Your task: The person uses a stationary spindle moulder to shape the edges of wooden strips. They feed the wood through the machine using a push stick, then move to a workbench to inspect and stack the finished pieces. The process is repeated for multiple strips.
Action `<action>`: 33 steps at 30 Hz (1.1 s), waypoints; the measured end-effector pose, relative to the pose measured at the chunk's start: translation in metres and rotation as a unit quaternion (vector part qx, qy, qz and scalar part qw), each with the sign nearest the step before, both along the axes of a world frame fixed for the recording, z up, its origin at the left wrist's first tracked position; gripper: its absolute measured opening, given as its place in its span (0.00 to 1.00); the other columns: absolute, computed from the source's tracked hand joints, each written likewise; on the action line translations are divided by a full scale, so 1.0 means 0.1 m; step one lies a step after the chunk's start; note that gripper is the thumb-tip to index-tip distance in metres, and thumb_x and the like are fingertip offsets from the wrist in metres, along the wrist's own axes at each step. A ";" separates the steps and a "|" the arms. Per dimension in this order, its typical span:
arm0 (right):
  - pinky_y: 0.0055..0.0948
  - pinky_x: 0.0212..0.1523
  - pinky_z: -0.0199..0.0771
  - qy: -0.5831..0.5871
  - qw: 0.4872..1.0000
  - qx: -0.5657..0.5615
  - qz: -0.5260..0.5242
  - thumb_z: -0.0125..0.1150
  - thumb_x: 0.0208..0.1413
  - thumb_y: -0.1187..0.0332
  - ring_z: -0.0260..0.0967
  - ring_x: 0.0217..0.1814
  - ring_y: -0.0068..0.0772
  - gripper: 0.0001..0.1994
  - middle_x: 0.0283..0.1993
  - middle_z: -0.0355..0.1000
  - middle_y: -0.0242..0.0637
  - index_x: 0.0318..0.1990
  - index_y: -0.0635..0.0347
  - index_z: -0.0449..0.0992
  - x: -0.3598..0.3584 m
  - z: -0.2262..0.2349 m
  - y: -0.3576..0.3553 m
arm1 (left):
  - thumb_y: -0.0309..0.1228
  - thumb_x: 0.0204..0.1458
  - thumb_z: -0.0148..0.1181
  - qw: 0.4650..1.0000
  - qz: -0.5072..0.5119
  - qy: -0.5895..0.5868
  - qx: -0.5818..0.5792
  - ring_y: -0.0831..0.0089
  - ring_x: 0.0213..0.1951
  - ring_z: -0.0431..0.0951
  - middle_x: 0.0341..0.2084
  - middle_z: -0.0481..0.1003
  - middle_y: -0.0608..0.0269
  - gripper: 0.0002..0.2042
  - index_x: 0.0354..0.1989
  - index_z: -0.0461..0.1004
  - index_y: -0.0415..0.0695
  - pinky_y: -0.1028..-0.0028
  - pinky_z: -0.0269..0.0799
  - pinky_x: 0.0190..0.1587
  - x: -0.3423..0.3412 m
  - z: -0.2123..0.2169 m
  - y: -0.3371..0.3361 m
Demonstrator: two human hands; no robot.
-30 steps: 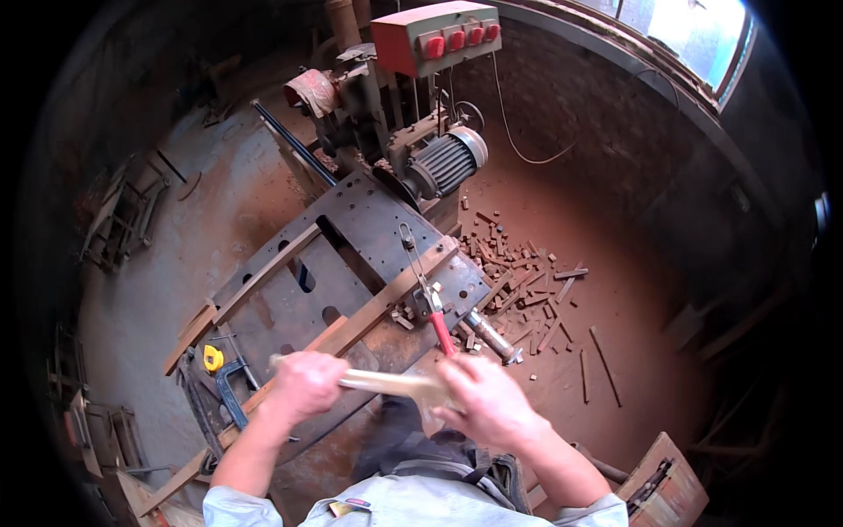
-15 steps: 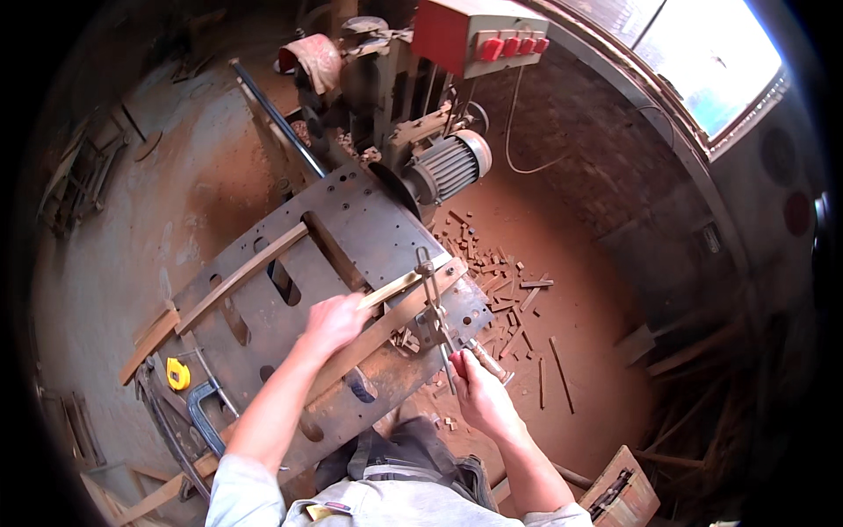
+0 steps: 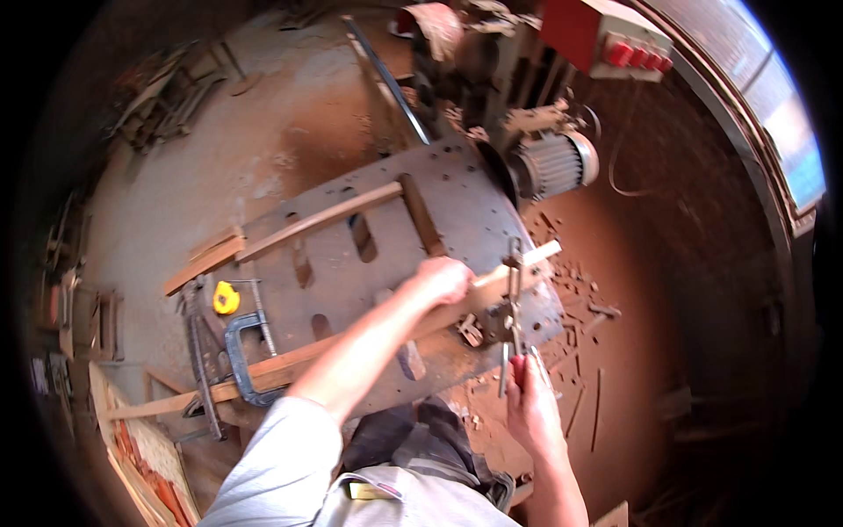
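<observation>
The left hand (image 3: 446, 279) is closed round the near end of the strip (image 3: 545, 251), which runs right from the fist past the clamp (image 3: 515, 307); it looks light and stiff, best held here. Rightward, the right hand (image 3: 533, 408) grips the red handle (image 3: 519, 371).

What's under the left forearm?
A long wooden rail shows either side of the left forearm, over the slotted metal table. What sits directly beneath the arm is covered.
</observation>
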State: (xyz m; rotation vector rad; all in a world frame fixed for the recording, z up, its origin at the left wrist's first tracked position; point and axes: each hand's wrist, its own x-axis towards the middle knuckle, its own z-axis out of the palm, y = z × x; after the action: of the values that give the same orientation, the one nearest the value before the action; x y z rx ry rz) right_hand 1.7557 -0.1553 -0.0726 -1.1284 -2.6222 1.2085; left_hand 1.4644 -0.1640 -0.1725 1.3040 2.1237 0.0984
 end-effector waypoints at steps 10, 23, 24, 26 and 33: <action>0.39 0.43 0.75 -0.024 0.999 -0.040 -0.027 0.64 0.58 0.66 0.76 0.41 0.48 0.29 0.41 0.76 0.48 0.62 0.72 0.61 -0.20 0.10 -0.01 | 0.40 0.57 0.57 0.981 0.115 -0.035 0.152 0.51 0.48 0.80 0.44 0.81 0.52 0.15 0.50 0.80 0.52 0.56 0.75 0.52 -0.26 0.12 -0.51; 0.33 0.40 0.76 -0.012 0.993 -0.111 -0.041 0.62 0.60 0.70 0.74 0.37 0.37 0.32 0.41 0.75 0.45 0.67 0.73 0.56 -0.15 -0.18 0.10 | 0.37 0.56 0.61 0.925 0.280 0.227 0.126 0.52 0.50 0.76 0.42 0.78 0.52 0.12 0.41 0.80 0.41 0.58 0.71 0.53 -2.05 0.10 -2.56; 0.31 0.38 0.76 -0.012 0.995 -0.098 -0.028 0.61 0.61 0.70 0.74 0.36 0.33 0.32 0.41 0.75 0.43 0.68 0.72 0.55 -0.16 -0.16 0.09 | 0.37 0.56 0.60 0.922 0.283 0.210 0.162 0.51 0.48 0.77 0.41 0.79 0.51 0.12 0.40 0.80 0.41 0.58 0.72 0.52 -2.03 0.11 -2.56; 0.30 0.37 0.77 -0.008 0.997 -0.074 -0.014 0.60 0.62 0.70 0.74 0.36 0.31 0.31 0.42 0.76 0.42 0.69 0.70 0.55 -0.20 -0.11 0.08 | 0.36 0.58 0.57 0.929 0.295 0.132 0.180 0.55 0.40 0.80 0.36 0.81 0.52 0.12 0.38 0.79 0.40 0.61 0.74 0.45 -1.94 0.14 -2.55; 0.42 0.49 0.75 0.008 1.000 -0.010 -0.001 0.62 0.59 0.67 0.76 0.47 0.53 0.32 0.47 0.75 0.56 0.67 0.72 0.58 -0.24 -0.01 0.08 | 0.41 0.63 0.55 0.889 0.369 -0.259 0.079 0.76 0.25 0.75 0.24 0.77 0.64 0.17 0.35 0.79 0.38 0.71 0.73 0.32 -1.48 0.21 -2.19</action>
State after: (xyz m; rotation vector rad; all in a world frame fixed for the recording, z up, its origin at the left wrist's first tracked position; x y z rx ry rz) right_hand 1.7313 -0.1471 -0.0737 -1.1204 -2.6012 1.2420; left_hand 1.3161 -0.3832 -0.1515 0.3932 2.0257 0.8529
